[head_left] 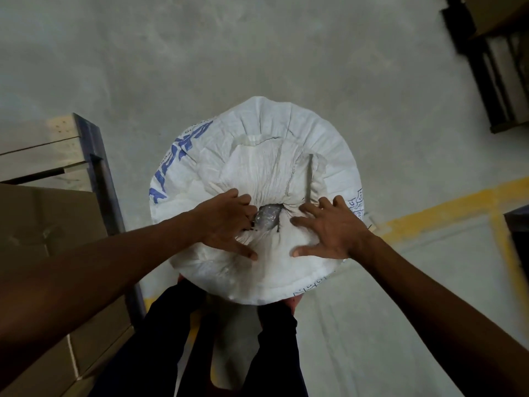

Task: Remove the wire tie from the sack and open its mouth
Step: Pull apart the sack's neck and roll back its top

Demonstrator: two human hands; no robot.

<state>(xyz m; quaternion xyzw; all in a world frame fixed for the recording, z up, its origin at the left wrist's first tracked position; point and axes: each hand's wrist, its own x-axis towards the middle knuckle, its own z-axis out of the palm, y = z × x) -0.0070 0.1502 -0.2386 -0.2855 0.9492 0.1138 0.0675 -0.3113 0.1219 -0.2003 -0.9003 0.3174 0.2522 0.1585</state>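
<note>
A full white woven sack with blue print stands upright on the floor in front of me. Its mouth is gathered into a bunch near the middle, where a clear plastic inner liner pokes out. Thin dark wire ends show beside the liner. My left hand rests on the sack left of the bunch, its fingertips at the liner and wire. My right hand lies flat on the sack to the right, fingers spread, holding nothing. Whether the left fingers pinch the wire is hidden.
Cardboard boxes and a blue metal rack post stand close on the left. A dark pallet rack is at the upper right. A yellow floor line runs behind the sack. My legs are right below it.
</note>
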